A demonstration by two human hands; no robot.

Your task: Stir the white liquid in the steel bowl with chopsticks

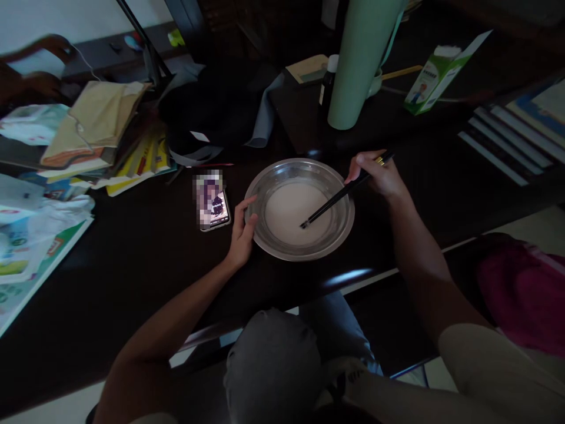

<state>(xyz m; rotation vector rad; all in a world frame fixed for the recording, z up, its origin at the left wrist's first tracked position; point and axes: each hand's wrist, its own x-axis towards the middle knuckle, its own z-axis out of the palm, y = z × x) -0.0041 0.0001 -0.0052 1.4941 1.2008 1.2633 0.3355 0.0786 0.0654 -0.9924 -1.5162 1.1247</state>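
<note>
Head view: metal bowl [338, 229] of whitish liquid [286, 207], left fingers [241, 213] around its rim [300, 258], right fingers [373, 166] closed around black chopsticks [329, 205].

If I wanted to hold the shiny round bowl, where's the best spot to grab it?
Probably the rim of the bowl, one hand coming from the left, where the left hand is now, and one from the right. The rim runs all the way round, and holding opposite sides should help keep the pale liquid level.
</note>
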